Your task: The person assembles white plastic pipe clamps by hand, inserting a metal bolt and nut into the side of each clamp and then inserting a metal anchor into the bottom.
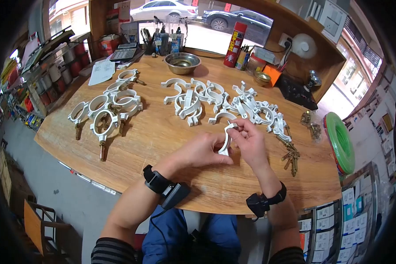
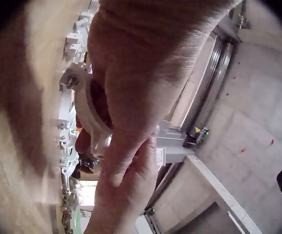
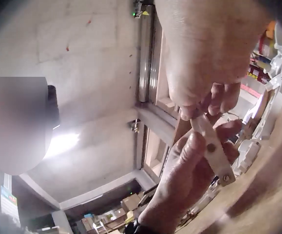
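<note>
A white plastic half-ring pipe clamp (image 1: pixel 226 143) is held upright between both hands, close over the table. My left hand (image 1: pixel 202 149) grips it low, thumb along the near side. The fingers and thumb of my right hand (image 1: pixel 251 143) pinch its upper end. In the right wrist view, the clamp's flat back shows a round hole, with a small screw at one end. The left wrist view shows its curved inner side partly hidden by the left hand (image 2: pixel 145 73). Just beyond the hands lies a heap of loose white clamp halves (image 1: pixel 246 103).
Round clamps with brass-coloured anchor bolts (image 1: pixel 102 149) stand at left. More bolts (image 1: pixel 291 158) lie at right, near bagged hardware (image 1: pixel 311 125) and a green hose coil (image 1: pixel 340 143). A metal bowl (image 1: pixel 182 64), calculator (image 1: pixel 123 53) and red spray can (image 1: pixel 235 45) stand at the back.
</note>
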Available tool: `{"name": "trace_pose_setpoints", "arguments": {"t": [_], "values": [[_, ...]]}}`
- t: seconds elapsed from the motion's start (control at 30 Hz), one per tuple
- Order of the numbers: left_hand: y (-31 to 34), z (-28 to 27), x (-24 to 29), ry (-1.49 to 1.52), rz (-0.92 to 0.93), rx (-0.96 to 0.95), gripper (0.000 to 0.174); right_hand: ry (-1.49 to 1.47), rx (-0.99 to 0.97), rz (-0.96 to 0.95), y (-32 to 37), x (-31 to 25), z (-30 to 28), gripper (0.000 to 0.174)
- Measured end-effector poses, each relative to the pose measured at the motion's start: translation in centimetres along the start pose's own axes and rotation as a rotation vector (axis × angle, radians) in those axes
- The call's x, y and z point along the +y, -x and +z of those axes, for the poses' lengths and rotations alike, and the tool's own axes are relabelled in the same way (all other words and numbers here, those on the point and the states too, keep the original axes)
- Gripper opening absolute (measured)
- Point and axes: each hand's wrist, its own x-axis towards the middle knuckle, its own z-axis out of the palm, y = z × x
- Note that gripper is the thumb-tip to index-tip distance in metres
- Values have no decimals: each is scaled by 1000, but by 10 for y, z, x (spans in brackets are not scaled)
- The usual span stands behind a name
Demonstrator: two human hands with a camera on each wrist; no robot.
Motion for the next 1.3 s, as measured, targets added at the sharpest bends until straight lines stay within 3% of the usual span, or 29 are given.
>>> {"name": "trace_pose_setpoints", "arguments": {"t": [0.1, 0.17, 0.27, 0.37, 0.53, 0.67, 0.93, 1.0, 1.1, 1.3], "values": [[-1, 5, -7, 131, -58, 47, 63, -93, -17, -32, 0, 9, -3, 23], [0, 11, -9, 343, 4, 214, 72, -115, -24, -27, 0, 9, -4, 23], [0, 4, -8, 269, 21, 180, 83, -170, -60, -20, -1, 12, -5, 23], [3, -2, 7, 207, -125, 132, 79, -214, -80, -13, -1, 15, -4, 23], [-1, 4, -5, 257, -74, 147, 73, -300, 47, 44, -2, 22, 1, 23], [-5, 11, -19, 251, 15, 224, 66, -77, 32, 103, -1, 32, -4, 18], [-6, 9, -9, 186, -86, 262, 62, -113, 53, 174, -1, 33, -4, 15], [-6, 9, -8, 140, -110, 260, 62, -100, 120, 56, -1, 37, -2, 13], [-6, 9, -10, 168, -147, 242, 63, 19, 151, 36, 0, 35, -1, 12], [-5, 11, -14, 257, -97, 231, 66, -73, 171, -24, 0, 35, 0, 14]]}}
